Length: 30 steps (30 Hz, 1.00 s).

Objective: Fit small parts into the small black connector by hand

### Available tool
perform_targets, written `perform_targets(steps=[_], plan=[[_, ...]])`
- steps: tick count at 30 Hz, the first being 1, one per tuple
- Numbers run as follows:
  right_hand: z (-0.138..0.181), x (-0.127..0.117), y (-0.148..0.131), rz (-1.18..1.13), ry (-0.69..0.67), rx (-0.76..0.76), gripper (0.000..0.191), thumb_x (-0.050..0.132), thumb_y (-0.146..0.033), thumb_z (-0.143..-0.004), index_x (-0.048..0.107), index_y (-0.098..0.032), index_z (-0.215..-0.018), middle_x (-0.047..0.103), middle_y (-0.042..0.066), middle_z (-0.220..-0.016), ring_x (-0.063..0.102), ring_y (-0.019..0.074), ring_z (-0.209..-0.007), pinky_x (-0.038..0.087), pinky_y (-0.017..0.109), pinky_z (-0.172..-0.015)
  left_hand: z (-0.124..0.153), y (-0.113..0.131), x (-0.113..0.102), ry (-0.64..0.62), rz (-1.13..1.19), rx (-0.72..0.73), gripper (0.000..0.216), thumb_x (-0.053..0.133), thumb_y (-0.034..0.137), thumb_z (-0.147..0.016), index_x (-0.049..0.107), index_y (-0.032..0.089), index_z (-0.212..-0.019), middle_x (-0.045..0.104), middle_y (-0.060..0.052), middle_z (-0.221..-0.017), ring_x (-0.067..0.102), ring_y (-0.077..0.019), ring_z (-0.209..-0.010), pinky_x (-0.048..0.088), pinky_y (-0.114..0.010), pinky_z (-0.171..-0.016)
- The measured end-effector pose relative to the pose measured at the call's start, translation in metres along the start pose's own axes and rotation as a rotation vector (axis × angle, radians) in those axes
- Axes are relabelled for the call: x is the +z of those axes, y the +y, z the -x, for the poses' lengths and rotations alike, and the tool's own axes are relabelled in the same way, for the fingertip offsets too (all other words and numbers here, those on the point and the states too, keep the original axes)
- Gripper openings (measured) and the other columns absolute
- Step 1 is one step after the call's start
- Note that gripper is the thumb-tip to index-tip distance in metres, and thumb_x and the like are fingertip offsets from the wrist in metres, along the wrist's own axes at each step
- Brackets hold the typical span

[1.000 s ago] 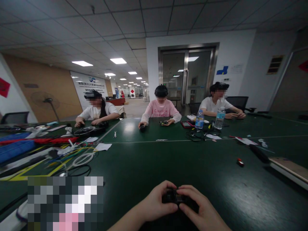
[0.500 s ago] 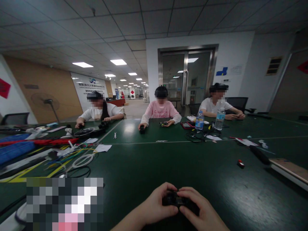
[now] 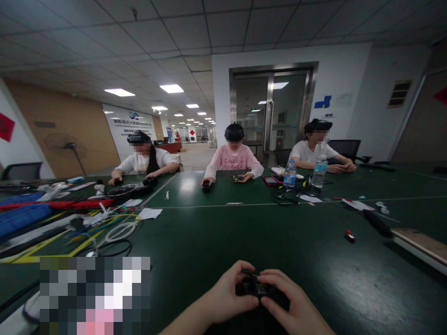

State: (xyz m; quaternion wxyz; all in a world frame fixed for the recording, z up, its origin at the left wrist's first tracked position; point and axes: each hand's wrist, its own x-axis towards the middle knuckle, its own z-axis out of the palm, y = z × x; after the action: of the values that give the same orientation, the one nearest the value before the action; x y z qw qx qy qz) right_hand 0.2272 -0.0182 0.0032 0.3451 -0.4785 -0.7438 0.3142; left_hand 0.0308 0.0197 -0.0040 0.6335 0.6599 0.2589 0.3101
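A small black device (image 3: 254, 286) sits between my two hands near the front edge of the dark green table (image 3: 216, 232). My left hand (image 3: 228, 293) curls around its left side with thumb and fingers pinching it. My right hand (image 3: 293, 304) grips its right side, fingers bent over the top. Most of the device is hidden by my fingers, so I cannot make out what it is.
Three people with head-worn cameras sit across the table, handling small parts. Two water bottles (image 3: 289, 173) stand at the far side by cables (image 3: 284, 195). Coloured wires and a white cable coil (image 3: 120, 231) lie left. A small red object (image 3: 349, 236) and a board (image 3: 419, 243) lie right.
My hands and the black device stay almost in place; the fingers shift slightly on it. The person at the far left moves their hands a little.
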Motion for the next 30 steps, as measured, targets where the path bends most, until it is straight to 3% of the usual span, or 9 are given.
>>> perform_targets(steps=[30], plan=[[-0.0001, -0.0022, -0.0074, -0.033, 0.006, -0.006, 0.023, 0.060, -0.024, -0.079, 0.067, -0.024, -0.102, 0.061, 0.008, -0.113, 0.057, 0.0235, -0.108, 0.044, 0.037, -0.095, 0.0007, 0.0018, -0.0002, 0.030, -0.036, -0.034, 0.044, 0.072, 0.018, -0.068, 0.047, 0.017, -0.104, 0.058, -0.002, -0.091, 0.056, -0.0171, -0.084, 0.040, -0.027, -0.069]])
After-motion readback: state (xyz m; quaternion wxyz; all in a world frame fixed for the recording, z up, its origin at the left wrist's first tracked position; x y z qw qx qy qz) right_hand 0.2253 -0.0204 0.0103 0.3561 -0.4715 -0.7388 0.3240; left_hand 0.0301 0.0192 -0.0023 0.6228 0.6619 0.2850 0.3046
